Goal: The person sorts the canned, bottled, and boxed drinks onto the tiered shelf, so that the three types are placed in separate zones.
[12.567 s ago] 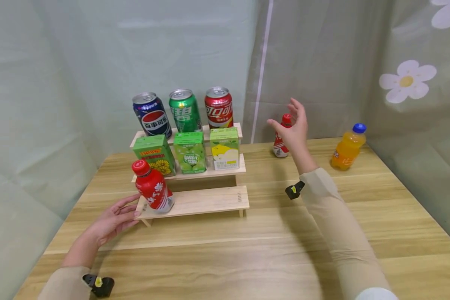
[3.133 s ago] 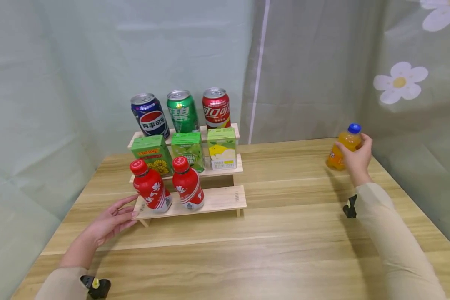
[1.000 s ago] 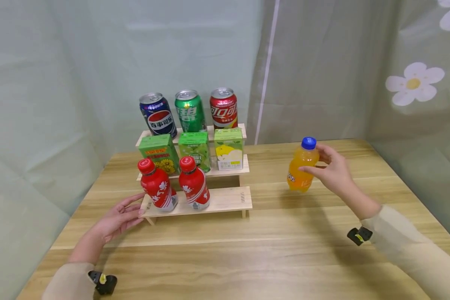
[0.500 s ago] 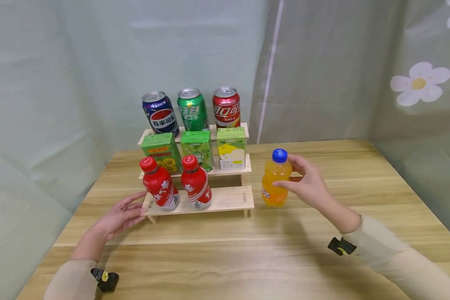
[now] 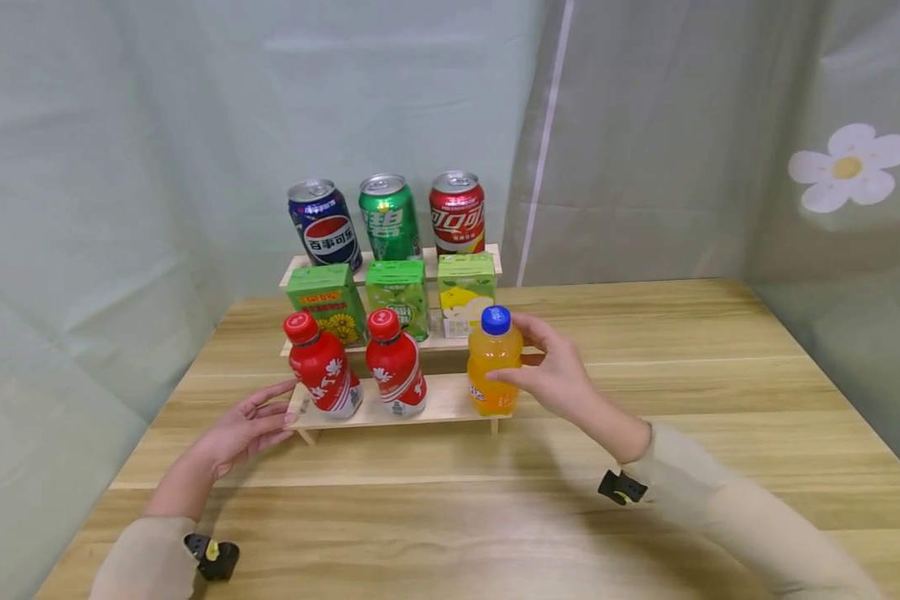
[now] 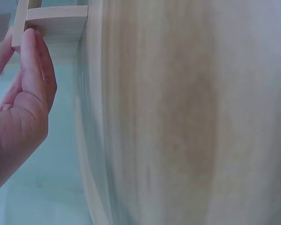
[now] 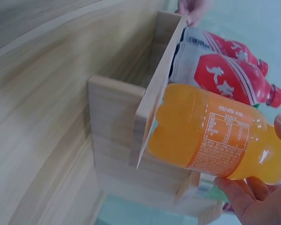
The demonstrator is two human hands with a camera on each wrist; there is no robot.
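Note:
My right hand (image 5: 553, 371) grips an orange soda bottle (image 5: 493, 362) with a blue cap, thumb and fingers around its upper part. It stands upright over the right end of the lowest tier of a wooden stepped rack (image 5: 447, 400); in the right wrist view the bottle (image 7: 201, 129) has its base right at the tier's edge. Two red bottles, a left one (image 5: 324, 371) and a middle one (image 5: 396, 371), share that tier. At its left end, my left hand (image 5: 249, 429) pinches the board; the left wrist view shows thumb and fingertips on the rack's corner (image 6: 58, 18).
Juice boxes line the middle tier: a sunflower-print box (image 5: 326, 302), a green box (image 5: 401, 300) and a yellow-green box (image 5: 467, 287). Above stand a blue can (image 5: 326, 229), a green can (image 5: 388, 221) and a red can (image 5: 457, 217). Curtains (image 5: 645, 150) hang behind the wooden table (image 5: 420, 533).
A second red bottle has come onto the lowest tier. My right hand has taken the orange soda bottle from the table's far right and carried it left to the rack. The left hand has stayed.

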